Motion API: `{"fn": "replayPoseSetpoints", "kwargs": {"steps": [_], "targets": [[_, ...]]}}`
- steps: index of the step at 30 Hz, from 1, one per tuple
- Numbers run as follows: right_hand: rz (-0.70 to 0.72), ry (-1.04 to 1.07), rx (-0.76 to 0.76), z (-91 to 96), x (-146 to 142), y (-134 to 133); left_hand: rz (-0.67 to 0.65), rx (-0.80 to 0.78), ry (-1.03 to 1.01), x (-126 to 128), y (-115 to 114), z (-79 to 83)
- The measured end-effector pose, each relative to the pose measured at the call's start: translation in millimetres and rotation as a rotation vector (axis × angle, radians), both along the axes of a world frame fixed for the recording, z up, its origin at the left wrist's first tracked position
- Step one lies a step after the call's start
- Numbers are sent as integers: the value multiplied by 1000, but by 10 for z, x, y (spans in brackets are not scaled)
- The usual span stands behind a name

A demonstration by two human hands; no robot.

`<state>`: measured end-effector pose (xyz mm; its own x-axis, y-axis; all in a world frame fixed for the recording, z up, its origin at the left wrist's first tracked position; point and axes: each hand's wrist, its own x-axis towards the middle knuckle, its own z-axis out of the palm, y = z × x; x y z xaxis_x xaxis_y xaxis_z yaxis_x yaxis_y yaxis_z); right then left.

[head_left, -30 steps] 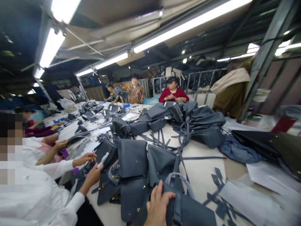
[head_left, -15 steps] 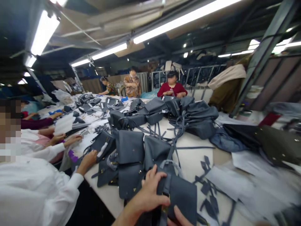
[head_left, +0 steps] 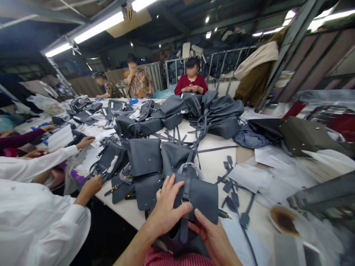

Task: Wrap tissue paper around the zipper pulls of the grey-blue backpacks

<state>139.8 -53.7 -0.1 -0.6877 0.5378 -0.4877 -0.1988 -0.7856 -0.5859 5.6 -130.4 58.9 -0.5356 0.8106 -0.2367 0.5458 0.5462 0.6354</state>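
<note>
grey leather handbags (head_left: 144, 157), loose straps (head_left: 219, 149), white paper sheets (head_left: 246, 177)

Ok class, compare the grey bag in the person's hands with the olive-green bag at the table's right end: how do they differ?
The grey leather handbag is held between the left hand and right hand, while the olive-green bag lies untouched. The grey bag is nearer and paler. Both carry metal fittings.

This is a bag-making workshop: grey leather handbags (head_left: 144, 157) and cut leather straps (head_left: 177, 137) cover a long work table (head_left: 213, 162), workers (head_left: 192, 79) sit around it, and tube lights (head_left: 98, 26) hang beneath steel roof beams (head_left: 294, 37).
</note>
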Motion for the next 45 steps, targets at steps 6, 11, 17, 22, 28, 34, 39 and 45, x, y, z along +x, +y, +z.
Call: {"fn": "replayPoseSetpoints", "kwargs": {"steps": [6, 11, 17, 22, 28, 34, 39, 45], "targets": [[0, -27, 8, -27, 5, -22, 26, -5, 48, 95, 6, -27], [40, -30, -15, -19, 27, -57, -30, -43, -97, -56, -45, 7], [41, 8, -37, 24, 22, -62, -70, -56, -147, -123, -65, -12], [42, -1, -38, 18, 21, -64, -91, -39, -167, -158, -73, -39], [9, -31, -31, 58, 9, -39, -110, -2, -162, -193, -72, -99], [33, -54, 40, 113, 16, -17, -115, -144, -181, -143, -45, 47], [72, -187, 154, 80, 74, -8, -41, -61, 147, 75, -92, 256], [120, -336, 332, 74, 135, 62, 76, -70, 105, 223, -95, 278]]}}
